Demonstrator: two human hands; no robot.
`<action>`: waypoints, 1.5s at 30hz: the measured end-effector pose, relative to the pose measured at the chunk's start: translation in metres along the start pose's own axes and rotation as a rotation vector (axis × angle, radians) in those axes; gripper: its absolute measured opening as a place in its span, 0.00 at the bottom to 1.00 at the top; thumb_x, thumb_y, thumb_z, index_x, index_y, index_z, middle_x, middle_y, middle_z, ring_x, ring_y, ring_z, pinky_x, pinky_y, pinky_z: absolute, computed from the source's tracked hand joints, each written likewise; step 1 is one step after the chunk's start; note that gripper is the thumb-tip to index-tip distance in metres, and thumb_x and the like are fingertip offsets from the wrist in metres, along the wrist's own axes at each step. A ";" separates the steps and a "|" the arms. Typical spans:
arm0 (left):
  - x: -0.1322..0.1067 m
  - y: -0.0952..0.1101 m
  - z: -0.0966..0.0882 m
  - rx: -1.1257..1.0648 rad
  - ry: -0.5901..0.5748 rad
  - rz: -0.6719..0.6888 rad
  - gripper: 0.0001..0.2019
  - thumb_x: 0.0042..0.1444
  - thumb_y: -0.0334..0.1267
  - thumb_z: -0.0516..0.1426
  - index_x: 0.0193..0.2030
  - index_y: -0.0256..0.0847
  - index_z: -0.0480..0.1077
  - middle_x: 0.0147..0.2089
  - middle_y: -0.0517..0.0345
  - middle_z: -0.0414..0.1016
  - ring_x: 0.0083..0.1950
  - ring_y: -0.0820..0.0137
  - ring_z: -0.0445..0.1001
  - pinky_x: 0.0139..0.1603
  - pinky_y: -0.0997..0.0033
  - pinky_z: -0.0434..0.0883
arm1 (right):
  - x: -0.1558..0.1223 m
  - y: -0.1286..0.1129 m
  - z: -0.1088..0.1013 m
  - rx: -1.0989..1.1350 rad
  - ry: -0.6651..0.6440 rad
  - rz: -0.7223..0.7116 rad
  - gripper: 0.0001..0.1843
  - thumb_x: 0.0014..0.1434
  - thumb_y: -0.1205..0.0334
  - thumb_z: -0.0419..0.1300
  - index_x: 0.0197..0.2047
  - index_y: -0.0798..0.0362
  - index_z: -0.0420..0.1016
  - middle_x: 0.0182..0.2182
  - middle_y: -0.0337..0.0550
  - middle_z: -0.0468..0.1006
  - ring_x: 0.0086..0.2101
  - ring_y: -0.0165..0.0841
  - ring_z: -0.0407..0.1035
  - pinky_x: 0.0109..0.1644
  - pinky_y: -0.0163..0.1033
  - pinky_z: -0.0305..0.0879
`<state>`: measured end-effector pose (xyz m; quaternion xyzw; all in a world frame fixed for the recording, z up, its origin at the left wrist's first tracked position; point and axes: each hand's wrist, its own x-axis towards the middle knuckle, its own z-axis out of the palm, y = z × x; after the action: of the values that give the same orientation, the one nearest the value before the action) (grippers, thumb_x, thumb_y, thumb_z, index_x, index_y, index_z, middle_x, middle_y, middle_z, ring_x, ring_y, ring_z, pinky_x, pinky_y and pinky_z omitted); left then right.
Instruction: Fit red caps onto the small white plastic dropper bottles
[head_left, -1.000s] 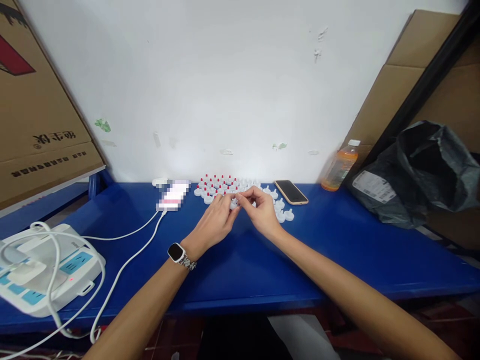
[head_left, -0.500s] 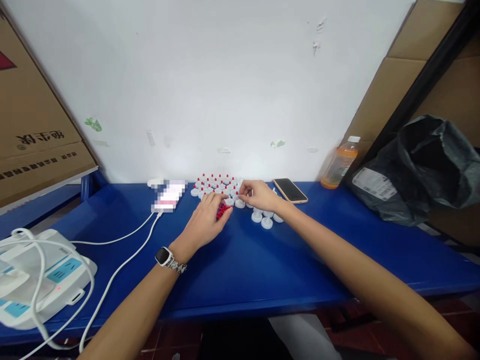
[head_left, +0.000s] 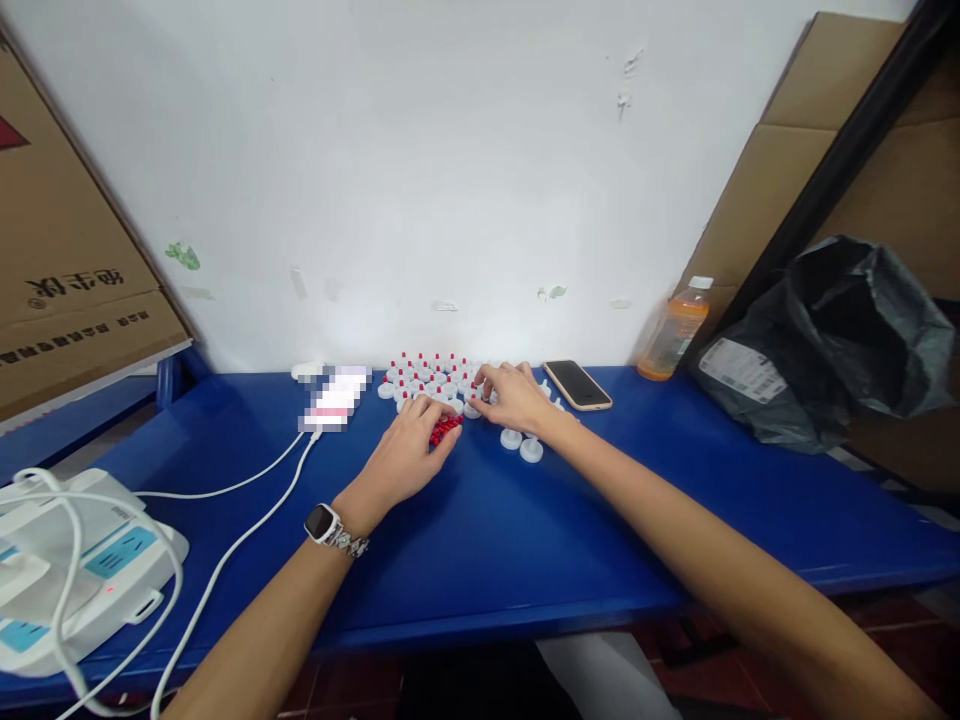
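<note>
Drawn apart, right fingers point(head_left: 484, 377) spread beside a red-tipped cap point(head_left: 472, 409); left fingers point(head_left: 429, 406) loosely cup red pieces point(head_left: 444, 431).

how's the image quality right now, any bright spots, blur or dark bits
Head view: the white wall glows brightest low down, just above the blue table; head view: a blocky pixelated patch hides detail at left; head view: the red-tipped white caps look slightly soft; head view: the space beneath the table is dark.

Red-tipped white caps point(head_left: 428, 386) stand clustered beyond loose red tips point(head_left: 447, 430), plain white caps point(head_left: 532, 451) rightward.
</note>
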<state>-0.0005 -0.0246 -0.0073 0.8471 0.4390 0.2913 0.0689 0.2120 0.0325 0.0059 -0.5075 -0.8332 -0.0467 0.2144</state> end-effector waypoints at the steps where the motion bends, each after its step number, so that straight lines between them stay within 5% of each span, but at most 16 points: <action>1: 0.000 0.000 0.000 0.005 0.000 -0.002 0.13 0.67 0.47 0.50 0.51 0.45 0.69 0.51 0.53 0.71 0.55 0.59 0.69 0.56 0.54 0.70 | -0.005 0.000 -0.001 -0.030 0.024 0.002 0.14 0.60 0.52 0.61 0.45 0.52 0.73 0.36 0.45 0.78 0.44 0.42 0.67 0.50 0.47 0.51; 13: 0.000 -0.006 0.001 0.032 0.053 0.005 0.14 0.68 0.47 0.49 0.50 0.43 0.69 0.50 0.51 0.71 0.54 0.59 0.68 0.56 0.53 0.69 | -0.013 0.004 -0.004 -0.131 -0.097 -0.016 0.09 0.61 0.57 0.62 0.36 0.50 0.82 0.41 0.52 0.75 0.47 0.46 0.61 0.50 0.51 0.50; 18: 0.024 -0.010 0.002 0.165 0.130 -0.010 0.13 0.66 0.42 0.51 0.51 0.40 0.70 0.49 0.48 0.70 0.53 0.57 0.69 0.57 0.52 0.69 | -0.015 -0.002 -0.008 0.125 0.054 0.104 0.10 0.62 0.56 0.59 0.33 0.49 0.80 0.39 0.46 0.77 0.46 0.42 0.64 0.52 0.49 0.51; 26: 0.075 -0.012 0.011 0.275 -0.054 -0.044 0.07 0.61 0.36 0.56 0.37 0.37 0.74 0.42 0.46 0.70 0.49 0.55 0.70 0.52 0.53 0.70 | -0.021 0.000 -0.011 0.631 0.259 0.184 0.09 0.60 0.55 0.61 0.34 0.51 0.78 0.30 0.40 0.79 0.35 0.36 0.72 0.45 0.41 0.63; 32: 0.061 -0.007 0.001 0.075 0.195 0.023 0.10 0.69 0.42 0.47 0.45 0.41 0.67 0.51 0.47 0.71 0.53 0.58 0.69 0.55 0.54 0.67 | -0.030 -0.005 -0.011 0.752 0.364 0.173 0.11 0.61 0.54 0.60 0.39 0.52 0.78 0.33 0.40 0.80 0.32 0.32 0.69 0.37 0.37 0.62; 39: 0.030 -0.008 0.002 -0.367 0.179 -0.114 0.12 0.70 0.49 0.46 0.43 0.43 0.60 0.37 0.58 0.71 0.34 0.69 0.70 0.38 0.68 0.66 | -0.032 -0.026 0.000 0.957 0.333 0.227 0.15 0.60 0.50 0.61 0.36 0.54 0.78 0.29 0.40 0.76 0.28 0.30 0.65 0.34 0.37 0.61; 45: 0.019 -0.007 0.005 -0.529 0.152 -0.186 0.20 0.71 0.51 0.40 0.43 0.42 0.66 0.43 0.55 0.73 0.43 0.68 0.70 0.42 0.69 0.66 | -0.033 -0.036 0.007 1.135 0.329 0.249 0.17 0.55 0.46 0.66 0.33 0.52 0.76 0.26 0.38 0.74 0.27 0.30 0.65 0.33 0.37 0.61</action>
<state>0.0061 -0.0050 -0.0059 0.7316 0.4276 0.4506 0.2808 0.1914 -0.0103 -0.0083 -0.3935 -0.6182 0.3529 0.5817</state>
